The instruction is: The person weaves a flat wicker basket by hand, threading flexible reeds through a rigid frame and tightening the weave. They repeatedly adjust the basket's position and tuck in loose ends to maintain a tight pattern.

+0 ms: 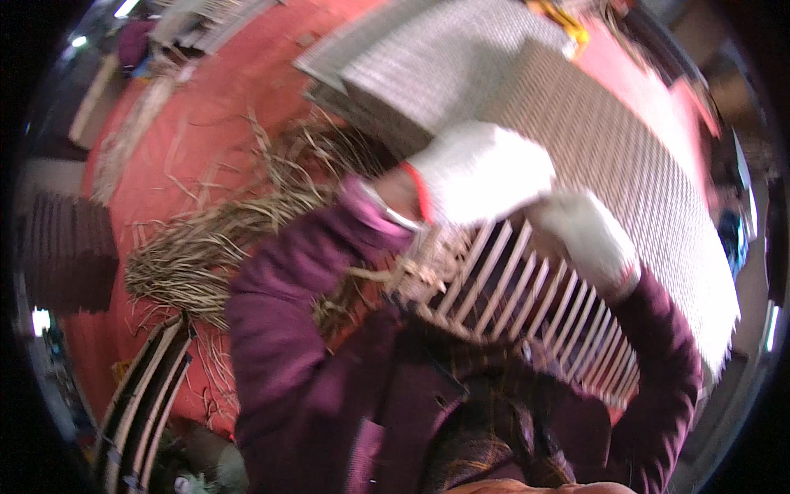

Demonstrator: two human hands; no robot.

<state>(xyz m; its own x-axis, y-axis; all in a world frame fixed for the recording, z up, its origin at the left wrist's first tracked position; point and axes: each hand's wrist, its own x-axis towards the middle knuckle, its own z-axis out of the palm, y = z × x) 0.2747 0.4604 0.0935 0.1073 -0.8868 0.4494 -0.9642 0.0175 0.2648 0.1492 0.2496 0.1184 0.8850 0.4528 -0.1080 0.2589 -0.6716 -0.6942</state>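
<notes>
Both my hands wear white knitted gloves and meet over the edge of a large ribbed woven panel (568, 123). My left hand (485, 173), with a red cuff band, is closed at the panel's near edge, its fingertips against the other glove. Next to it, my right hand (586, 235) is closed too, with its fingers curled inward. Motion blurs both, and what lies between the fingers cannot be made out. Below the hands, bare pale slats (518, 284) stand in a row, spaced apart. A pale knotted bundle (428, 267) sits at their left end.
A heap of long dry strands (214, 230) lies on the red floor (214, 90) at the left. Behind the panel are more flat woven pieces (362, 49). Curved strips (148, 387) stand at the lower left, and a dark stack (70, 251) at the far left.
</notes>
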